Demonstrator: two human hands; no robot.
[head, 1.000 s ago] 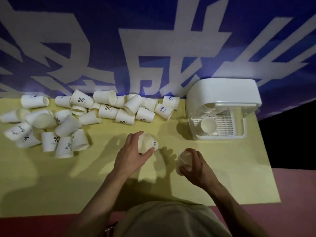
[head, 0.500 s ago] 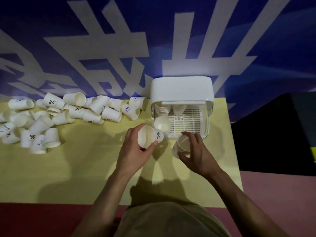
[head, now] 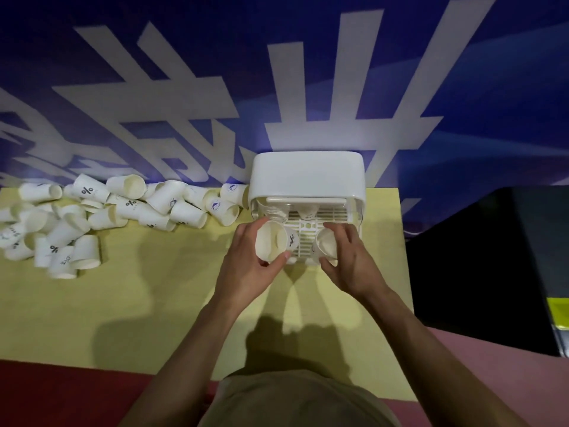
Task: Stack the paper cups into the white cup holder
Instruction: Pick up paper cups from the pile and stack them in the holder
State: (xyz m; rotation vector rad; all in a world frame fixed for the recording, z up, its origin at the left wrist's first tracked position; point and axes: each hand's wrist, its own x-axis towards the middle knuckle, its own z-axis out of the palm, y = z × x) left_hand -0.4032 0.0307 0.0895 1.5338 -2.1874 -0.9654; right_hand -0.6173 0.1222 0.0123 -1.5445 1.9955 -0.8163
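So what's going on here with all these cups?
A person is loading paper cups into the white cup holder at the back of the yellow table. The left hand grips one cup and the right hand grips another cup, both right at the holder's open front. A big pile of loose cups lies on its left.

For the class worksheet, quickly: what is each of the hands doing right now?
Left hand: holding a paper cup.
Right hand: holding another paper cup.
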